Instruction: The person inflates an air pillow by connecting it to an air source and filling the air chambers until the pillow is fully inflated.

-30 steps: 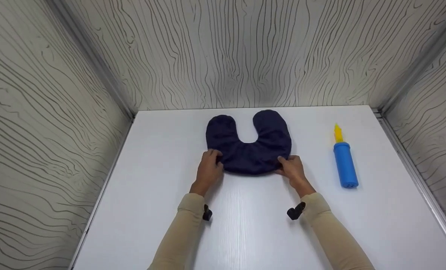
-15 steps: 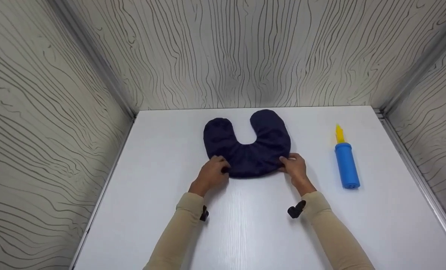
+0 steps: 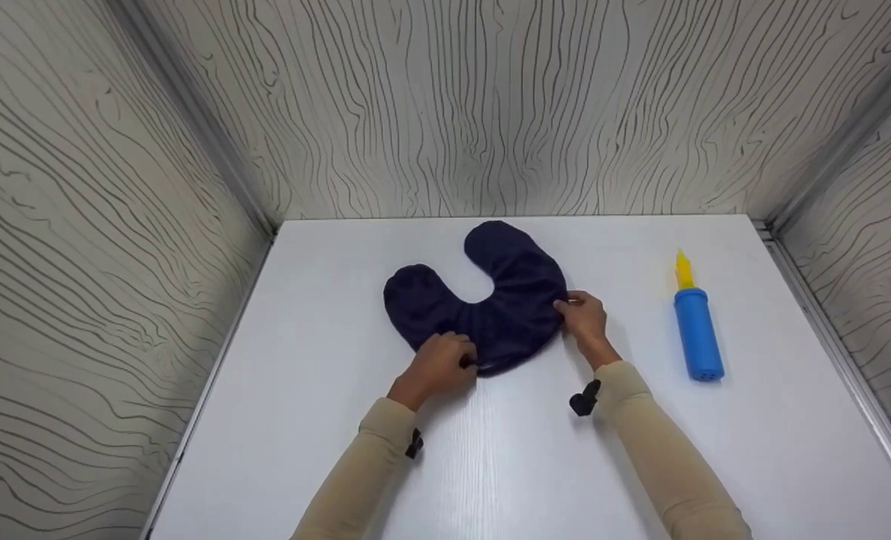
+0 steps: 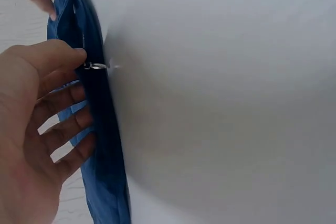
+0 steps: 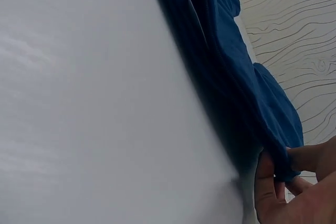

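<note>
A navy U-shaped neck pillow lies flat and limp on the white table, its two lobes pointing to the back left. My left hand holds its near edge with bent fingers. In the left wrist view, a metal zipper pull sits right beside my left thumb tip, and the seam shows a slit above it. At the pillow's right edge, my right hand pinches the fabric between thumb and fingers. The right wrist view shows this grip at the pillow's end, with a slit along the seam.
A blue hand pump with a yellow nozzle lies to the right of my right hand. Wood-grain-patterned panels enclose the white table at the back and both sides.
The pillow has turned counterclockwise, its lobes swinging left. My left hand has moved right and nearer along the bottom edge, while my right hand has shifted slightly farther back.
</note>
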`<state>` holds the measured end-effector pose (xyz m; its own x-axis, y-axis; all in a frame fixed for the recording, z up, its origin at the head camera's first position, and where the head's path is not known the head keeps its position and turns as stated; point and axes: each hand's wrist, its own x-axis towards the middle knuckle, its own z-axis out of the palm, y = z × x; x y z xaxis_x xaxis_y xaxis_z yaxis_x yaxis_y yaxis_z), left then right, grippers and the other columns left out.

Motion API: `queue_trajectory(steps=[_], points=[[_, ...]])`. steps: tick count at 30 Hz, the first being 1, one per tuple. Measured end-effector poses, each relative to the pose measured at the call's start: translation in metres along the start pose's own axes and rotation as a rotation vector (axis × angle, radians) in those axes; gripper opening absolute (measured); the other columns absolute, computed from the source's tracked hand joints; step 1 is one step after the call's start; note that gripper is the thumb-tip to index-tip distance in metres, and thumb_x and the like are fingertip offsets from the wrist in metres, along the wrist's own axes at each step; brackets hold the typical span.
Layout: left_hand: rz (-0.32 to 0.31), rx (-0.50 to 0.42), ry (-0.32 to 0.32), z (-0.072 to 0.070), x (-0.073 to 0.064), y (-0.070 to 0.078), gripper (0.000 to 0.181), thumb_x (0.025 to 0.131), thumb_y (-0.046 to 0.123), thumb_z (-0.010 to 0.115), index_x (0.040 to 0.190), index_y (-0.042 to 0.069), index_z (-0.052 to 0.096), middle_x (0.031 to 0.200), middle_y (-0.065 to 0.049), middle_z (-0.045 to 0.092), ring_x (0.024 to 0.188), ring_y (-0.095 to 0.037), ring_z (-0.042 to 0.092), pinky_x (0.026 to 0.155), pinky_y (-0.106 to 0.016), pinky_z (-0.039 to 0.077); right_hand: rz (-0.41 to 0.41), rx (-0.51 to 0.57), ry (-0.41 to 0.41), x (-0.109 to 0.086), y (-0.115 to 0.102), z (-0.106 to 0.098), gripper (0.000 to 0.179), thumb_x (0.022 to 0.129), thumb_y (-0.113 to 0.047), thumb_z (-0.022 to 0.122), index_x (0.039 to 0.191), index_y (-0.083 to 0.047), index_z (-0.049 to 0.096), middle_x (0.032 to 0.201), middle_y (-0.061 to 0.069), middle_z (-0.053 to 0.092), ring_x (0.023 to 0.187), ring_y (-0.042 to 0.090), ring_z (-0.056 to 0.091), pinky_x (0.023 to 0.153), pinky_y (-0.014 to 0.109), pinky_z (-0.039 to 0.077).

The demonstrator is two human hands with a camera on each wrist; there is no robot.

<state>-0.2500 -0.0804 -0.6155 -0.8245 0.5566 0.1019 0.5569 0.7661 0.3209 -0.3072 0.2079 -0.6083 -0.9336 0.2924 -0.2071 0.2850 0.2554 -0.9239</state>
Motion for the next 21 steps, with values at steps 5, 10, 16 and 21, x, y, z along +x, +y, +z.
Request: queue_trajectory(steps=[5, 10, 16, 21], points=[[0.018, -0.047, -0.02, 0.007, 0.001, 0.013, 0.006, 0.094, 0.018, 0.075, 0.095, 0.014, 0.078, 0.096, 0.002, 0.073, 0.089, -0.016, 0.068, 0.082, -0.034, 0.058, -0.039, -0.085, 0.05, 0.01, -0.008, 0.01, 0.033, 0.1, -0.015, 0.071, 0.125, 0.005, 0.064, 0.124, 0.026, 0.072, 0.098, 0.023, 0.069, 0.07, 0.017, 0.047], [0.023, -0.117, -0.023, 0.016, 0.002, 0.025, 0.007, 0.094, 0.016, 0.074, 0.088, 0.014, 0.072, 0.088, 0.003, 0.066, 0.077, -0.009, 0.058, 0.07, -0.025, 0.051, -0.052, -0.134, 0.034, 0.018, -0.019, 0.018, 0.031, 0.1, -0.015, 0.069, 0.124, 0.004, 0.066, 0.123, 0.025, 0.072, 0.108, 0.032, 0.069, 0.081, 0.025, 0.051], [0.01, -0.166, -0.007, 0.025, 0.006, 0.042, 0.007, 0.097, 0.016, 0.075, 0.094, 0.011, 0.074, 0.088, 0.002, 0.064, 0.075, -0.007, 0.054, 0.067, -0.02, 0.049, -0.097, -0.128, -0.083, 0.025, -0.028, 0.027, 0.038, 0.102, -0.008, 0.062, 0.137, 0.006, 0.061, 0.137, 0.028, 0.066, 0.126, 0.038, 0.065, 0.102, 0.04, 0.054], [-0.036, -0.202, 0.011, 0.033, 0.013, 0.056, 0.011, 0.098, 0.019, 0.075, 0.094, 0.009, 0.073, 0.086, 0.003, 0.061, 0.073, -0.005, 0.051, 0.064, -0.018, 0.047, -0.162, -0.13, -0.143, 0.029, -0.032, 0.037, 0.04, 0.103, -0.005, 0.058, 0.142, 0.005, 0.06, 0.141, 0.029, 0.064, 0.131, 0.041, 0.064, 0.109, 0.047, 0.053]])
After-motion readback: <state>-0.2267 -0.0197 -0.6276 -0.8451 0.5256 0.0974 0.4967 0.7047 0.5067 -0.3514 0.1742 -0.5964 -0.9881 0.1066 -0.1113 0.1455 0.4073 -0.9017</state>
